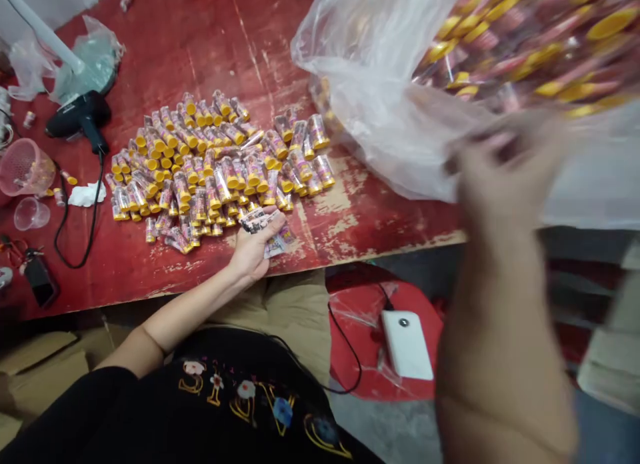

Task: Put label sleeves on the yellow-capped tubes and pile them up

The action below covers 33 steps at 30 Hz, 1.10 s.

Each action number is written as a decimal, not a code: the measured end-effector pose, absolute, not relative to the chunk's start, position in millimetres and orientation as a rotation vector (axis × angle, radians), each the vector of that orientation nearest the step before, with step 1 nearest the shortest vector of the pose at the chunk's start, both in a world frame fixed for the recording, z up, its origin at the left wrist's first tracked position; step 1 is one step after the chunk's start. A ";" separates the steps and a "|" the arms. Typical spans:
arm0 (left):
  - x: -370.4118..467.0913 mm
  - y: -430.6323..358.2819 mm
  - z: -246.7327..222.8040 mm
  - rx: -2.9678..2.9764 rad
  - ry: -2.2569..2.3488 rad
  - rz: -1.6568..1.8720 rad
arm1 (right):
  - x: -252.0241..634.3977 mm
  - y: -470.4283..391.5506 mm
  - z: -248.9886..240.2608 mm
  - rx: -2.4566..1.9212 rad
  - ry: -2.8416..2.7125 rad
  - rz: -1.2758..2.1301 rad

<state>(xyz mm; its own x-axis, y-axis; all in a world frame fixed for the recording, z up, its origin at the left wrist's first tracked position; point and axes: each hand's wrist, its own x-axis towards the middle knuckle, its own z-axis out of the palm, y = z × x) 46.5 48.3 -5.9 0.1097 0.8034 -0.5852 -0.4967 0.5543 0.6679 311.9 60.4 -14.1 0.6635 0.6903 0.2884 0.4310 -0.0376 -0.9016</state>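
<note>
The right forearm is filling the lower right, beside a black shirt that is showing large flowered, gold-outlined letters; an S and an I are standing out, while the small line of text among them is staying unreadable. A white device on a red seat is bearing a round dark emblem. Clear tubes with yellow ends are lying heaped near the middle of the worn red tabletop, most of them tilting or lying over one another; their pink-purple labels are appearing too small to read. The left grip is closing thumb over fingers on a few printed slips, just beside the heap's near edge, and the dark print on them is looking illegible. The right grip is blurring at the near edge of a translucent bag, so whether it is pinching the plastic cannot be told. Inside the bag, more yellow-and-pink pieces are showing, also blurred.
</note>
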 end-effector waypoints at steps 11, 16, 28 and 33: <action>43.1 30.8 -5.3 0.542 1.105 1.189 | 132.2 -22.9 -39.9 -1.431 -0.568 0.774; 36.3 37.3 -3.8 0.480 1.159 1.245 | 146.6 -43.3 -27.7 -1.310 -0.710 0.961; 39.1 19.3 -3.6 0.596 1.118 1.231 | 126.0 -85.3 -4.9 -1.540 -1.279 0.294; 37.8 10.6 0.0 0.645 1.087 1.149 | 126.6 -90.6 5.0 -1.564 -1.348 0.162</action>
<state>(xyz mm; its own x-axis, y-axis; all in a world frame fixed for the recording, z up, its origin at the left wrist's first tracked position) 37.8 10.6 0.0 0.0254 0.9397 -0.3412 -0.3931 0.3232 0.8608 126.6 -90.6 5.0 0.3644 0.7957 0.4838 0.6587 0.1470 -0.7379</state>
